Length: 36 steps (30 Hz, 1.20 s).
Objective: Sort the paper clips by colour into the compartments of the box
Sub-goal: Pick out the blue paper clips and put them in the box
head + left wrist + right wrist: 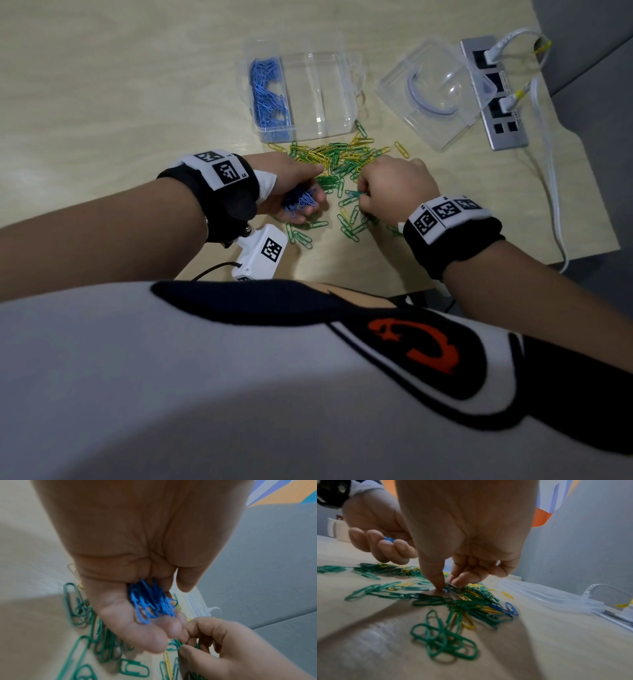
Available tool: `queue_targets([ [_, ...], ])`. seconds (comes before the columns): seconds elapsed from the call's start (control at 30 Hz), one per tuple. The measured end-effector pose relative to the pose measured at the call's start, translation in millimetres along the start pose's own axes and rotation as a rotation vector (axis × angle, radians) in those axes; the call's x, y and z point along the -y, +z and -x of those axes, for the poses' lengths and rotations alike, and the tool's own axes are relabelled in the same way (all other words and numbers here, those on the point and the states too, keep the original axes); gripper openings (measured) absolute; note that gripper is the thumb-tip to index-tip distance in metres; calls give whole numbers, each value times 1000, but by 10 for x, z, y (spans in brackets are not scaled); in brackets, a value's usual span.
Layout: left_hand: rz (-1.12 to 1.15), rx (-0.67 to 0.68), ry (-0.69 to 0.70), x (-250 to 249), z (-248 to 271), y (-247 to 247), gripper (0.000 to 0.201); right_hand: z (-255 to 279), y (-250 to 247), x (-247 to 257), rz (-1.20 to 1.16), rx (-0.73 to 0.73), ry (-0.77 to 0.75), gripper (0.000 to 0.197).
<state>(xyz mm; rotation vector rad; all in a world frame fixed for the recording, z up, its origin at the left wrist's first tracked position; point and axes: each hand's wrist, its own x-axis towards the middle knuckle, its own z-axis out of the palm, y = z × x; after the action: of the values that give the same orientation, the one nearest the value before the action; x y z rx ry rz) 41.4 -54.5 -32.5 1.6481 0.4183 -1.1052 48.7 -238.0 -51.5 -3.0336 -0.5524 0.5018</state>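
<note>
Nearest the person, a few green clips (301,236) lie loose on the table (102,85). Just past them the left hand (294,192) is turned palm up and cupped round a small bunch of blue clips (150,604) — a good way to save them up so they can all go in the box at once. To its right the right hand (394,195) points down, thumb and fingertips (462,580) pinching at a clip in the pile. It looks like a blue one, but it is too small to be sure. Further off lies the big mix of green and yellow clips (342,157). Farthest is the clear box (342,113) — its left part already holds blue clips (269,96), and the other parts look empty.
</note>
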Motion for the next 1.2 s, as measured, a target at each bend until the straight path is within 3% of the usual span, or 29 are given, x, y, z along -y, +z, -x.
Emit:
queue_targets([
  [0.37, 3, -19, -17, 46, -35, -48, 49, -6, -13, -62, -115, -98, 50, 16],
  [0.57, 24, -34, -16, 65, -38, -71, 49, 31, -16, 1, -113, 97, -11, 9],
  [0.8, 43, -47, -14, 84, -21, -98, 50, 1, 18, 38, -26, 97, -32, 5],
  [0.93, 85, -54, -12, 101, -15, -126, 55, 10, -46, 75, -196, 35, -13, 4],
  [1.03, 155, -45, -18, 99, -30, -118, 58, 7, -137, 243, -367, -45, -112, 3],
  [1.1, 208, -38, -6, 92, -38, -105, 54, -7, -177, 396, -411, -46, -182, 5],
  [1.2, 211, -40, 5, 97, -41, -129, 48, -87, -184, 492, -459, -102, -156, 13],
])
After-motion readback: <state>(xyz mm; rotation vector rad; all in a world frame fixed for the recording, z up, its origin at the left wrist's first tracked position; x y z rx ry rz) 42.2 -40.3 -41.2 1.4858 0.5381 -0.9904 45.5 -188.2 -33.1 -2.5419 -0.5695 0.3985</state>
